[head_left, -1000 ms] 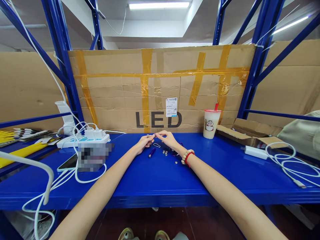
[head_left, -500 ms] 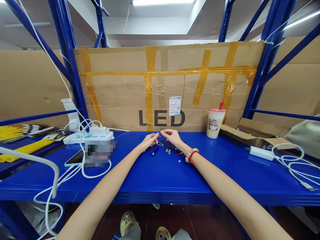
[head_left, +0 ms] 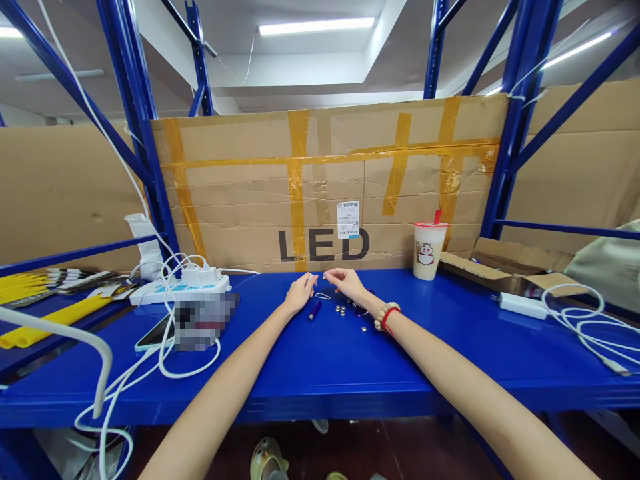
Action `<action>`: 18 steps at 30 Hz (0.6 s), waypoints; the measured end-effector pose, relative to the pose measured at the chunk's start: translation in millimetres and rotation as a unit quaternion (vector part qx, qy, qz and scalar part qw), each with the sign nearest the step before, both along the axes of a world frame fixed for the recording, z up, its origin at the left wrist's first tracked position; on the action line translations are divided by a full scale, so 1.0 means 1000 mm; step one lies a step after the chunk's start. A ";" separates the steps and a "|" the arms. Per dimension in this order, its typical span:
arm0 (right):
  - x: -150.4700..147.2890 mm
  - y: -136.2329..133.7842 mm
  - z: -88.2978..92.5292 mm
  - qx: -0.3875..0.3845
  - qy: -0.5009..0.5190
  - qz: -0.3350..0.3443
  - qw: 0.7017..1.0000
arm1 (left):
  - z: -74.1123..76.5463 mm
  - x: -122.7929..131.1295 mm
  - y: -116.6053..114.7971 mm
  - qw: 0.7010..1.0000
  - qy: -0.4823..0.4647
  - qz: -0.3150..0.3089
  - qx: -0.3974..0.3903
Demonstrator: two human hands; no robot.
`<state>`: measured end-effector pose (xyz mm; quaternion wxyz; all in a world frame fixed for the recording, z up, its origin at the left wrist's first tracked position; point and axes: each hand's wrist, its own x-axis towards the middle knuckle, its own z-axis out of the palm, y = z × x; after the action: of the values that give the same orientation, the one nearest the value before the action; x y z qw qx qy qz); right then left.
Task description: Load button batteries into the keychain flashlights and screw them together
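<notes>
My left hand (head_left: 301, 293) is over the blue tabletop, fingers curled together; anything in them is too small or hidden to make out. Just to its right, my right hand (head_left: 347, 285) pinches a small shiny metal piece (head_left: 325, 276) between thumb and forefinger. The fingertips of the two hands are slightly apart. Below them lie a purple metal tube (head_left: 315, 310) and a silver carabiner clip (head_left: 323, 296). Several small round silver pieces (head_left: 341, 310) form a cluster, with one silver piece (head_left: 364, 329) nearer me. Dark purple parts are partly hidden by my right wrist.
A white power strip (head_left: 180, 291), tangled cables and a phone (head_left: 153, 335) occupy the left of the table (head_left: 320, 373). A lidded drink cup (head_left: 429, 252), an open cardboard box (head_left: 510, 263) and a white charger (head_left: 523, 306) stand right. A cardboard wall (head_left: 240, 200) closes the back.
My hands have drawn slightly apart at the fingertips, and the left hand has turned with its fingers more curled in. The camera has tilted a little, shifting the whole scene.
</notes>
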<state>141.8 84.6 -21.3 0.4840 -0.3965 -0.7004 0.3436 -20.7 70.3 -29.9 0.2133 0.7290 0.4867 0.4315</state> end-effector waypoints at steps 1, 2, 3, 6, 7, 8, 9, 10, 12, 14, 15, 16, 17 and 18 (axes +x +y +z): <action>0.000 0.000 0.000 -0.002 0.000 0.000 1.000 | 0.000 0.000 0.000 1.000 0.004 0.008 0.004; 0.000 0.000 0.000 -0.003 0.002 -0.002 1.000 | 0.000 0.000 0.001 1.000 0.008 0.013 0.007; 0.000 0.000 0.001 -0.004 0.004 -0.004 1.000 | -0.001 -0.001 0.001 1.000 0.014 0.017 0.009; 0.001 0.000 0.002 -0.004 0.015 -0.016 1.000 | -0.002 -0.001 0.002 0.999 0.036 0.021 0.014; 0.001 0.000 0.003 -0.004 0.019 -0.021 1.000 | -0.002 -0.001 0.002 0.999 0.045 0.020 0.016; 0.002 0.000 0.003 -0.003 0.023 -0.026 0.999 | -0.002 -0.001 0.002 0.998 0.054 0.017 0.019; 0.002 0.000 0.004 -0.002 0.026 -0.030 0.999 | -0.002 0.000 0.001 0.998 0.064 0.013 0.022; 0.003 0.000 0.005 -0.001 0.028 -0.033 0.999 | -0.002 0.000 0.000 0.997 0.072 0.008 0.027; 0.003 -0.001 0.007 0.002 0.028 -0.034 0.999 | -0.001 0.000 -0.002 0.996 0.086 -0.004 0.039; 0.002 -0.003 0.008 0.004 0.023 -0.022 0.999 | 0.000 0.001 -0.004 0.994 0.094 -0.016 0.053; 0.001 -0.004 0.009 0.003 0.019 -0.012 1.000 | 0.000 0.002 -0.005 0.993 0.097 -0.022 0.061; 0.000 -0.006 0.010 0.001 0.013 -0.001 1.000 | 0.001 0.002 -0.006 0.992 0.100 -0.026 0.069; -0.001 -0.007 0.011 -0.002 0.008 0.010 1.000 | 0.002 0.002 -0.006 0.991 0.102 -0.029 0.078; -0.001 -0.008 0.012 -0.007 0.004 0.019 1.000 | 0.002 0.003 -0.007 0.990 0.103 -0.032 0.086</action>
<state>140.8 76.8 -9.3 0.4779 -0.3848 -0.7033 0.3591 -18.1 63.3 -27.5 0.1116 0.8006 0.4435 0.3872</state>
